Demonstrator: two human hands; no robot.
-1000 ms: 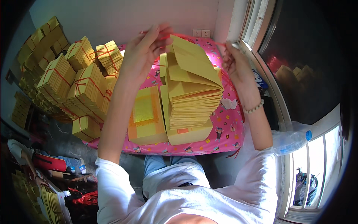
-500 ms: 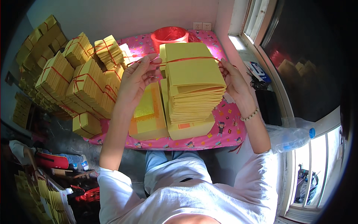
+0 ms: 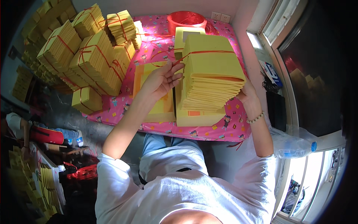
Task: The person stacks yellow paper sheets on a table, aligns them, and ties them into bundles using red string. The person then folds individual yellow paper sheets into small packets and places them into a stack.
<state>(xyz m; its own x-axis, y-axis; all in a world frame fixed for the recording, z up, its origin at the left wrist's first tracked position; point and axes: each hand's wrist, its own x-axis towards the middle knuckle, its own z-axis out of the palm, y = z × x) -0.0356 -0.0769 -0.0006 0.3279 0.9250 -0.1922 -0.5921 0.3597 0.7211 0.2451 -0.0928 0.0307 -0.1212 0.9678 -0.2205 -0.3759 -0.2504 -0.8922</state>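
A tall stack of yellow paper envelopes (image 3: pixel 212 63) stands before me on a larger pale-yellow block (image 3: pixel 201 118), with a red string (image 3: pixel 209 52) running across its top. At the stack's left side my left hand (image 3: pixel 162 81) is closed, thumb and forefinger pinching the string's loose end, the other fingers curled. My right hand (image 3: pixel 247 94) is against the stack's right side near its front corner; its fingers are hidden behind the envelopes. Left of the stack lies another flat yellow block with orange edging (image 3: pixel 158 112).
Red-tied envelope bundles (image 3: pixel 93 59) are piled on the left of the pink patterned tablecloth (image 3: pixel 149 56). A red plastic tub (image 3: pixel 184 20) stands at the back. By the window on the right lies a clear plastic bottle (image 3: pixel 298 148). Another person (image 3: pixel 22 128) sits at lower left.
The view has shifted, so the table sits higher and further right. My right hand has moved down the stack's right side, away from the string. My left hand still pinches the string, now closer to the stack.
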